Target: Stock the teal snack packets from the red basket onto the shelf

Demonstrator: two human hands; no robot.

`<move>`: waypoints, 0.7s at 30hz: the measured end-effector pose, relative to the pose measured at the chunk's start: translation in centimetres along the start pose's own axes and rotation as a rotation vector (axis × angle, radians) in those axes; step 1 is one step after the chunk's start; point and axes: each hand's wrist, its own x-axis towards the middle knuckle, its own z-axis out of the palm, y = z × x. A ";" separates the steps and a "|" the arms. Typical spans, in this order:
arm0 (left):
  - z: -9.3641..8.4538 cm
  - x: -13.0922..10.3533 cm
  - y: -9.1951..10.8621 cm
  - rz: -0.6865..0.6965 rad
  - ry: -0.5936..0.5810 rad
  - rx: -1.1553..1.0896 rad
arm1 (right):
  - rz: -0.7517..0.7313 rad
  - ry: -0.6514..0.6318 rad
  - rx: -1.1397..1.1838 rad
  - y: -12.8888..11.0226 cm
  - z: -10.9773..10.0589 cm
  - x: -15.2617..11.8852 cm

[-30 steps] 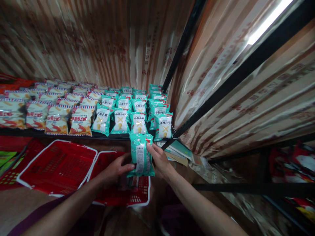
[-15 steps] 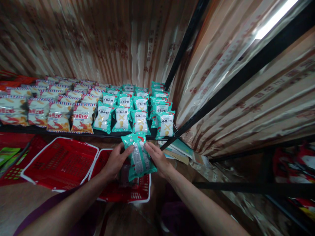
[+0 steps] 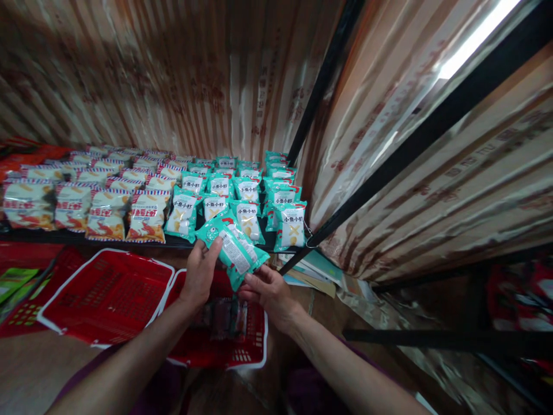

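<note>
A teal snack bag (image 3: 235, 246), its printed back towards me, is held tilted in front of the shelf edge. My left hand (image 3: 201, 271) grips its left side, thumb across the back panel. At the bag's lower right corner, the fingers of my right hand (image 3: 270, 293) are closed on the edge. Behind it stand rows of matching teal bags (image 3: 290, 225) on a black shelf (image 3: 196, 243), white fronts facing me. Left of these are rows of white-and-orange snack bags (image 3: 147, 214) with striped edges.
Below the shelf are a red basket (image 3: 166, 305) with white rim holding some dark packets (image 3: 222, 318), and another red basket (image 3: 108, 291) to its left. Black metal bars (image 3: 389, 167) cross on the right, before a pleated curtain (image 3: 432, 190). Papers (image 3: 317, 268) lie beneath.
The teal bag has turned and tilted, rising slightly to the left. My right hand has slid from its upper right side down to the lower corner. Dark packets in the basket show more.
</note>
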 end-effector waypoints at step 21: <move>0.1 -0.3 1.7 0.106 0.056 0.271 | -0.213 -0.018 -0.252 0.1 -0.7 -0.2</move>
